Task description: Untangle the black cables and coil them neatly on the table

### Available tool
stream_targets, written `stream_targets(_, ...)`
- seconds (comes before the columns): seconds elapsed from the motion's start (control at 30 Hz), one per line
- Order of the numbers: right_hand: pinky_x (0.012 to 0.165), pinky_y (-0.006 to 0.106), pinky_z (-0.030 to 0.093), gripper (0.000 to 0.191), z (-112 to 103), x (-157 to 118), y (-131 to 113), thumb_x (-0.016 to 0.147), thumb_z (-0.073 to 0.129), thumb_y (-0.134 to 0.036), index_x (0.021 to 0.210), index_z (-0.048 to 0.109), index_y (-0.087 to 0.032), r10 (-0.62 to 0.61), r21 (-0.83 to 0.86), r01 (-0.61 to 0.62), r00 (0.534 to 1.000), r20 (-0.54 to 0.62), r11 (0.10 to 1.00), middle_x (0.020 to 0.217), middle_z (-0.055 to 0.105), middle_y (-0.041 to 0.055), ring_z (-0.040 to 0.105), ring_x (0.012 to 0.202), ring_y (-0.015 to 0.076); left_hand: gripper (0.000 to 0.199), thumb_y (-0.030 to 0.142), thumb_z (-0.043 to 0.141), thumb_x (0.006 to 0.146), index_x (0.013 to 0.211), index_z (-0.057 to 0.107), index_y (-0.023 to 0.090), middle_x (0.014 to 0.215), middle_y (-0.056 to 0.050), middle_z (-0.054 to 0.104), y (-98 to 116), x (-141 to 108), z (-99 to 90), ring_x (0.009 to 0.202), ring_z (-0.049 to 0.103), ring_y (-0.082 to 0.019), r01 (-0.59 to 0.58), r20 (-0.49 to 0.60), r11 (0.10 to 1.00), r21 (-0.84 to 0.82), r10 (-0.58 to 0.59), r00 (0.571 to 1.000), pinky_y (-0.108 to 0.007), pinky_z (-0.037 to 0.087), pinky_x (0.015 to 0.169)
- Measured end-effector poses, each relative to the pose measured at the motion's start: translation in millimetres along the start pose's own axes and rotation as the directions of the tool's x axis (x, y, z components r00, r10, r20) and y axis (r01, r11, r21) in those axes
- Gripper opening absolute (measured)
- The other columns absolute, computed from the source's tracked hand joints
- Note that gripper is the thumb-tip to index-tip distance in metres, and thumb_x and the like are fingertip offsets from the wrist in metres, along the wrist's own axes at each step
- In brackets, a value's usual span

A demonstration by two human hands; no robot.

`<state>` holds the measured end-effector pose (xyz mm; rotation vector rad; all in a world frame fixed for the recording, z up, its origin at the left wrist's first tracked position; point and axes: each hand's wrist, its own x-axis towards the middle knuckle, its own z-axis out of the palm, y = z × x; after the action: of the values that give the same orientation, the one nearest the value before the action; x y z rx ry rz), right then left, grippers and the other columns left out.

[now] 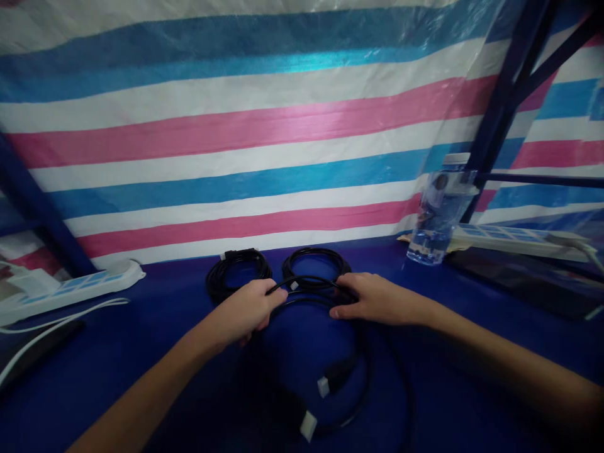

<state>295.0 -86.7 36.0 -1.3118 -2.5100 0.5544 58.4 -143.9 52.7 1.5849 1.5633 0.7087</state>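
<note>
Between my two hands runs a black cable in loose loops over the blue table. My left hand is closed around the loops on one side, thumb on top. On the other side my right hand grips the same strands between thumb and fingers. Two plug ends lie nearer to me: one black connector with a light metal tip and another plug, shaped like HDMI ends. Just beyond my hands sit two coiled black cables, one at the left and one at the right.
A clear water bottle stands at the back right. White power strips lie at the left and right, with a dark flat object before the right one. Striped plastic sheeting hangs behind the table, between blue metal posts.
</note>
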Motion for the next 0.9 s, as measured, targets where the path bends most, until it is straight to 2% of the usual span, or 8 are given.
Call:
stream_targets(0.07, 0.059, 0.029, 0.031, 0.032, 6, 0, -2, 0.068, 0.065, -0.046, 0.082, 0.059, -0.017, 0.003, -0.038, -0.004, 1.000, -0.013, 0.999, 0.084, 0.061, 0.0080, 0.054, 0.074, 0.0228, 0.015, 0.036, 0.061, 0.072, 0.074, 0.060, 0.021, 0.052, -0.001, 0.048, -7, 4, 2.9, 0.043, 0.040, -0.014, -0.141, -0.155, 0.956, 0.256, 0.184, 0.971, -0.021, 0.019, 0.042)
stream_targets(0.17, 0.058, 0.029, 0.029, 0.011, 13, 0, -3, 0.070, 0.058, -0.026, 0.076, 0.056, -0.017, 0.013, -0.043, -0.015, 0.999, -0.046, 0.999, 0.078, 0.061, 0.0068, 0.053, 0.069, 0.0203, 0.009, 0.030, 0.066, 0.068, 0.069, 0.061, 0.023, 0.055, -0.002, 0.052, -18, 9, 6.7, 0.048, 0.041, -0.016, -0.204, -0.168, 0.865, 0.458, 0.310, 0.936, -0.024, 0.016, 0.048)
stream_targets(0.4, 0.046, 0.026, 0.028, 0.007, 14, 5, -6, 0.070, 0.052, -0.021, 0.065, 0.050, -0.017, 0.106, 0.241, -0.074, 0.987, -0.122, 0.968, 0.056, 0.054, 0.0033, 0.047, 0.049, 0.0136, 0.009, 0.027, 0.067, 0.065, 0.071, 0.062, 0.022, 0.065, -0.003, 0.055, -22, 13, 8.8, 0.054, 0.044, -0.016, -0.247, -0.219, 0.890, 0.382, 0.347, 0.912, -0.024, 0.018, 0.050)
stream_targets(0.5, 0.046, 0.025, 0.038, 0.005, 7, 4, -11, 0.077, 0.045, -0.023, 0.078, 0.046, -0.017, 0.083, 0.498, -0.021, 0.991, -0.103, 0.867, 0.063, 0.059, 0.0028, 0.053, 0.048, 0.0126, 0.027, 0.029, 0.067, 0.065, 0.091, 0.062, 0.022, 0.087, -0.007, 0.058, -21, 17, 10.4, 0.066, 0.052, -0.018, -0.252, -0.296, 0.942, 0.221, 0.311, 0.903, -0.023, 0.028, 0.051)
stream_targets(0.6, 0.053, 0.025, 0.044, 0.018, -4, 0, -18, 0.081, 0.048, -0.026, 0.096, 0.041, -0.019, 0.040, 0.658, 0.096, 0.981, -0.189, 0.747, 0.075, 0.060, 0.0015, 0.054, 0.053, 0.0102, 0.023, 0.035, 0.056, 0.077, 0.093, 0.054, 0.019, 0.076, -0.005, 0.055, -14, 19, 13.8, 0.054, 0.053, -0.016, -0.154, -0.200, 0.972, -0.177, 0.118, 0.973, -0.024, 0.038, 0.046)
stream_targets(0.73, 0.057, 0.026, 0.045, 0.031, -16, -7, -24, 0.084, 0.051, -0.036, 0.109, 0.044, -0.020, -0.001, 0.846, 0.236, 0.963, -0.268, 0.478, 0.088, 0.060, 0.0038, 0.056, 0.059, 0.0109, 0.016, 0.033, 0.050, 0.084, 0.088, 0.051, 0.018, 0.056, 0.006, 0.033, 3, 10, 13.2, 0.036, 0.029, -0.005, -0.246, -0.244, 0.678, -0.693, 0.101, 0.965, -0.017, 0.029, 0.034)
stream_targets(0.8, 0.066, 0.029, 0.047, 0.035, -16, -9, -24, 0.088, 0.045, -0.045, 0.110, 0.048, -0.018, -0.060, 0.918, 0.227, 0.974, -0.219, 0.325, 0.092, 0.061, 0.0070, 0.060, 0.070, 0.0142, 0.010, 0.028, 0.049, 0.085, 0.086, 0.050, 0.017, 0.053, 0.007, 0.026, 10, 5, 8.1, 0.035, 0.016, -0.003, -0.330, -0.328, 0.516, -0.790, 0.099, 0.939, -0.015, 0.017, 0.032)
stream_targets(0.9, 0.087, 0.034, 0.043, 0.043, -6, -6, -21, 0.086, 0.046, -0.051, 0.113, 0.050, -0.018, -0.178, 0.946, 0.195, 0.972, -0.151, 0.261, 0.102, 0.061, 0.0096, 0.059, 0.094, 0.0186, 0.012, 0.023, 0.044, 0.088, 0.078, 0.048, 0.016, 0.053, 0.007, 0.022, 14, 0, -0.9, 0.035, 0.013, -0.003, -0.414, -0.416, 0.366, -0.834, 0.075, 0.906, -0.016, 0.013, 0.032)
